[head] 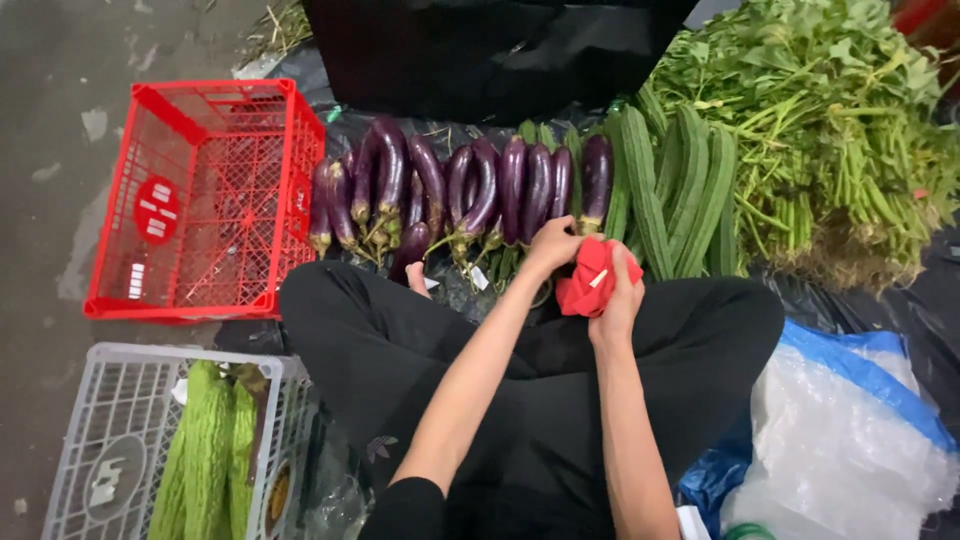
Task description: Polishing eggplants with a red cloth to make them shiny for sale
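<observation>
I sit cross-legged in black trousers on a black sheet. My right hand (620,300) is closed around a crumpled red plastic bag (590,282). My left hand (552,245) pinches the upper left edge of the same bag. Just beyond my hands lies a row of purple eggplants (470,190), stems toward me. Right of them lie several long ridged green gourds (680,190), side by side.
An empty red plastic crate (205,200) stands at left on the concrete floor. Below it a grey crate (110,440) holds bitter gourds (205,450). A heap of leafy greens (830,130) fills the upper right. Blue and clear plastic bags (850,430) lie at lower right.
</observation>
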